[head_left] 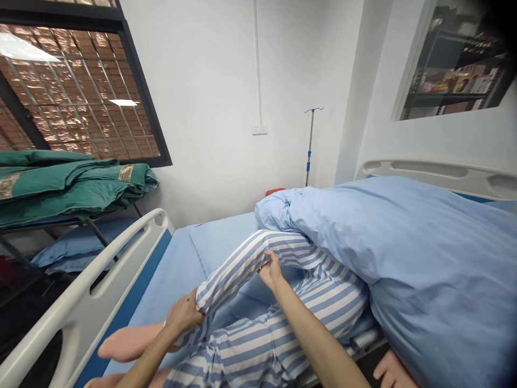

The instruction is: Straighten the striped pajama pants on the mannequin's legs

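On the bed lies a figure in blue-and-white striped trousers [250, 345], its bare pink feet smooth like a manikin's. One leg [238, 258] is bent, with the knee raised off the mattress. My left hand [184, 312] is closed around the lower end of that trouser leg, above the foot [131, 342]. Behind the bent knee, my right hand [271, 272] grips from underneath; some of its fingers are hidden by the cloth. A light blue quilt [424, 242] covers the upper body. At the bottom right a pinkish hand [393, 372] shows below the quilt.
A pale bed end board [92, 269] stands at the left, another [428, 167] at the far right. Folded green quilts [72, 186] lie on a neighbouring bed under the barred window [81, 91]. An IV pole [310, 145] stands behind the bed by the wall.
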`<act>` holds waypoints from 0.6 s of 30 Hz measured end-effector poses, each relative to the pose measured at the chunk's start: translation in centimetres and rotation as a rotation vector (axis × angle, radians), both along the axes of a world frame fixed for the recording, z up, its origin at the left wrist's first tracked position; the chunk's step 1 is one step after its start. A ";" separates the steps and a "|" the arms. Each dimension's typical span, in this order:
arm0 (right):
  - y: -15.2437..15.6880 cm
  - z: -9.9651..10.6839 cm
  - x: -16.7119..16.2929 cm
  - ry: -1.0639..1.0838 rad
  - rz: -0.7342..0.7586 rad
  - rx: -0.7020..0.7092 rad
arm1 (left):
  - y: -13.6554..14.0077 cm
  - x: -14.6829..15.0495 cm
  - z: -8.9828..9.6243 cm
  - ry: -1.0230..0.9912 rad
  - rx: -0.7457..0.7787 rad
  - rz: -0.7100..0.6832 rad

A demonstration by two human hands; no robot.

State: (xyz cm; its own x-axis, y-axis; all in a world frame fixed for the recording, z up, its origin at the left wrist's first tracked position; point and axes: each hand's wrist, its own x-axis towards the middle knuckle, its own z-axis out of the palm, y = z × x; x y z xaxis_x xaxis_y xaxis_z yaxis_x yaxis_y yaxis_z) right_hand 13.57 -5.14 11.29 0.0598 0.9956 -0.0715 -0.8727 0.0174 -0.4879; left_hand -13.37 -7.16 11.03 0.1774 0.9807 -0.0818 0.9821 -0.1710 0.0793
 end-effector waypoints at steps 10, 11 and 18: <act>-1.5 -5.1 -3.0 0.125 0.049 -0.156 | -0.1 -4.0 2.7 0.217 -0.034 -0.067; -1.6 -5.7 -3.2 0.124 0.057 -0.167 | 0.0 -4.1 2.8 0.235 -0.036 -0.078; -1.0 -9.1 -4.2 0.119 0.096 -0.244 | 1.3 -4.3 1.8 0.327 -0.070 -0.096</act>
